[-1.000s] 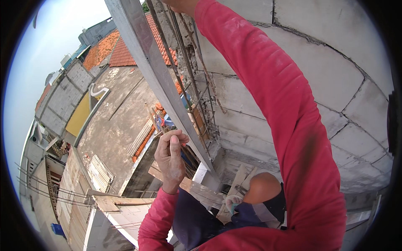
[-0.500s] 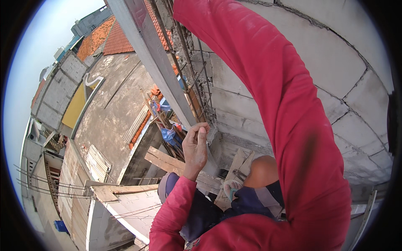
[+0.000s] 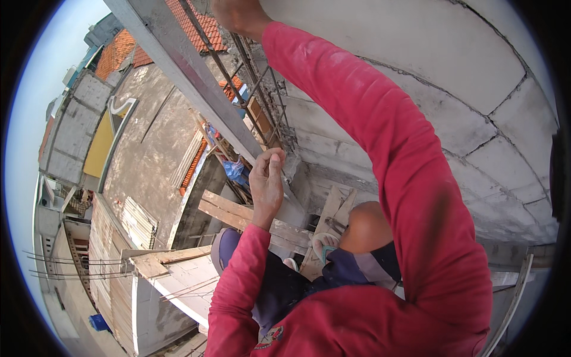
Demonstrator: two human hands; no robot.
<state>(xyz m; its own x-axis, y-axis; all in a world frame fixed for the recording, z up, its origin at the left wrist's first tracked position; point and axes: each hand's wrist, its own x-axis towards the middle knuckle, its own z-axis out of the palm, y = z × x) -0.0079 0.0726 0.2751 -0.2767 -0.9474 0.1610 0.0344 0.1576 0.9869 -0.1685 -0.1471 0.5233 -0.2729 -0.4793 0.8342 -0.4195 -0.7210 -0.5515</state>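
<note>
Rebar cage (image 3: 262,101), rusty vertical bars tied with stirrups, stands against the grey block wall (image 3: 452,101), between my two hands. Since half a second ago my left hand (image 3: 266,184) has risen slightly toward the long grey metal straightedge (image 3: 184,71), which slants just above its fingertips. Left fingers are curled narrow, thumb against forefinger; whether they pinch anything I cannot tell. My right hand (image 3: 238,15) reaches up at the cage's top, cut by the picture's edge; its grip I cannot tell. Below the left hand lie wooden planks (image 3: 238,214); my sandalled foot (image 3: 324,244) rests there. Far beyond, orange tiled roofs (image 3: 119,50).
</note>
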